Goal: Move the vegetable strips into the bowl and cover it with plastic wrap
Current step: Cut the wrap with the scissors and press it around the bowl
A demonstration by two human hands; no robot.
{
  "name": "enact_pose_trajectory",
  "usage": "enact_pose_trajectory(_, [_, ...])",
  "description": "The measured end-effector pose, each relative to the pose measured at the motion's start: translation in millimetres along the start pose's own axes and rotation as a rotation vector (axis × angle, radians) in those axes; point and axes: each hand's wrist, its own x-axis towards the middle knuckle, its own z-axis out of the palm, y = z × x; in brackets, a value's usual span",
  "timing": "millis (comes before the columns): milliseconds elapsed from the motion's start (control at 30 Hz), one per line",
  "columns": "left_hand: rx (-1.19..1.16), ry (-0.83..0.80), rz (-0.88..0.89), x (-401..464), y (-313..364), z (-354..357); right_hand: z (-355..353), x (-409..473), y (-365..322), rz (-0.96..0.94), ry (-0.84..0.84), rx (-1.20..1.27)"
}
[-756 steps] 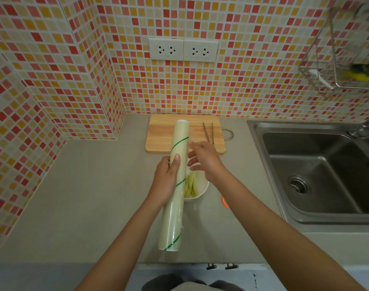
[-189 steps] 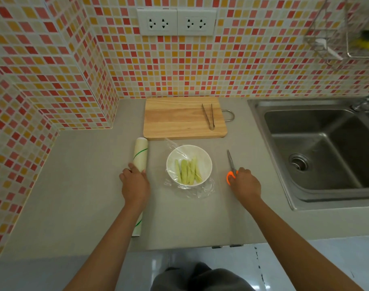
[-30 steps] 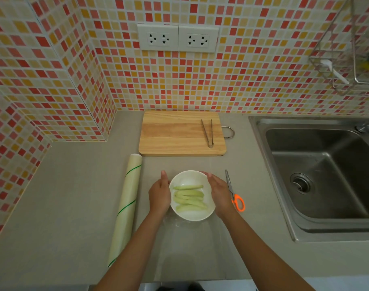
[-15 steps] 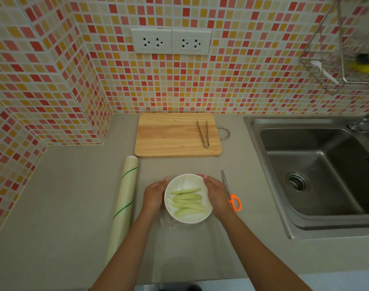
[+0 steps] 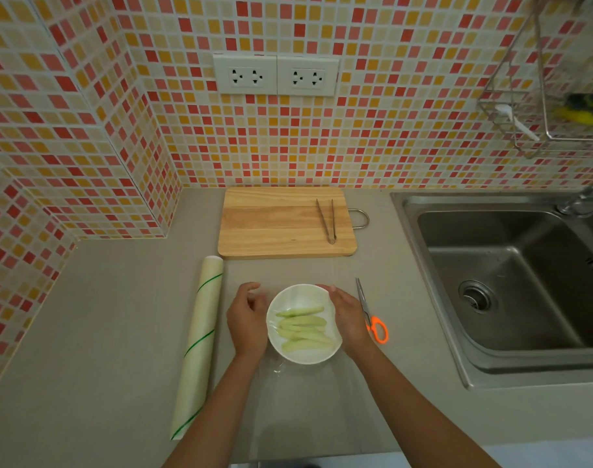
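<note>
— Both hands have barely shifted in the last half second: the left hand (image 5: pixel 247 321) has eased slightly off the white bowl (image 5: pixel 304 323), fingers curled and holding nothing, its grip loose. The right hand (image 5: pixel 347 316) stays pressed flat against the bowl's right rim.

— And the vegetable strips (image 5: pixel 303 328)?

— Unmoved, lying in the bowl under clear plastic wrap (image 5: pixel 298 393), which trails over the grey counter (image 5: pixel 102 332) toward the person. The wrap roll (image 5: pixel 198 346) lies left of the bowl, orange-handled scissors (image 5: pixel 371 315) just beside the right hand, tongs (image 5: pixel 327 220) on the wooden cutting board (image 5: pixel 275 224) behind.
</note>
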Motion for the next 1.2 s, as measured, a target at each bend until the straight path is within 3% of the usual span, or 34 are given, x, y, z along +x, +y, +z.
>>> enact_pose_trajectory(133, [-0.133, 0.062, 0.077, -11.4, 14.0, -6.6, 0.1, -2.3, -5.2, 0.083, 0.043, -0.021])
enact_pose_trajectory(233, [-0.217, -0.018, 0.082, -34.0, 18.1, -3.9, -3.9, 0.4, -10.9, -0.052, 0.060, -0.176])
enact_pose_trajectory(333, [-0.241, -0.125, 0.013, -50.5, 17.7, 4.1, -1.5, 6.0, -22.9, -0.113, -0.055, -0.231])
enact_pose_trajectory(467, [-0.295, -0.122, -0.109, -47.0, 17.3, 11.6, 2.5, 13.0, -29.5, -0.049, -0.223, -0.371])
enact_pose_trajectory(567, [-0.407, -0.148, -0.248, -34.4, 10.1, 14.2, -0.1, 14.5, -25.6, 0.037, -0.248, -0.299])
enact_pose_trajectory(733, [-0.504, -0.340, -0.411, -11.4, 3.8, 13.4, -0.6, 9.1, -13.5, 0.176, -0.168, -0.144])
enact_pose_trajectory(833, [-0.457, -0.505, -0.418, 3.2, 8.6, 10.1, -1.8, 4.0, -8.4, 0.231, -0.098, -0.107])
enact_pose_trajectory(900, [-0.337, -0.539, -0.325, 14.3, 16.4, 5.8, -5.1, 1.2, -5.4, 0.212, -0.092, -0.113])
enact_pose_trajectory(967, [-0.244, -0.371, -0.217, 21.0, 20.7, -0.1, -6.6, -0.8, -9.0, 0.144, -0.093, -0.129])
enact_pose_trajectory(1067, [-0.322, -0.022, -0.165, 6.5, 23.4, -8.9, -5.8, 7.5, -20.8, 0.039, -0.038, -0.134])
enact_pose_trajectory(1133, [-0.398, 0.034, -0.177, -16.3, 16.8, -5.6, -0.5, 15.3, -30.3, 0.002, -0.116, -0.192])
enact_pose_trajectory(1200, [-0.461, -0.025, -0.250, -34.8, 11.2, 0.2, 8.8, 20.2, -36.6, 0.025, -0.241, -0.278])
